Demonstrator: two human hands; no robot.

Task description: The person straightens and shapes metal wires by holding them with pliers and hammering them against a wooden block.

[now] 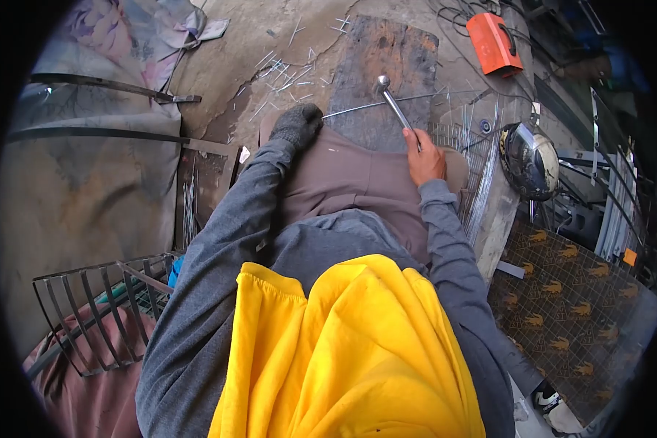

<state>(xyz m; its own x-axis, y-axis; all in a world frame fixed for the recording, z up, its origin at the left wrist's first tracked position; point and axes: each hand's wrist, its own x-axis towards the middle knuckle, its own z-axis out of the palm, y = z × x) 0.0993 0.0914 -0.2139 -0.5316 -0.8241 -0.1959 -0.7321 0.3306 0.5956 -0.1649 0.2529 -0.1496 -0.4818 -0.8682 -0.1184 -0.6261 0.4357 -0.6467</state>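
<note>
My left hand (298, 125), in a dark grey glove, is closed round the near end of a thin metal rod (358, 109). The rod runs to the right across a worn wooden board (383, 58). My bare right hand (425, 157) grips the handle of a metal hammer (396, 106). Its rounded shiny head points away from me, over the board and just beyond the rod. Whether the hammer touches the rod cannot be made out.
Short cut rods (281, 77) lie scattered on the ground left of the board. An orange machine (493, 45) with cables stands at the upper right. A welding helmet (529, 162) and long thin rods (482, 193) are at the right. A metal rack (95, 314) stands lower left.
</note>
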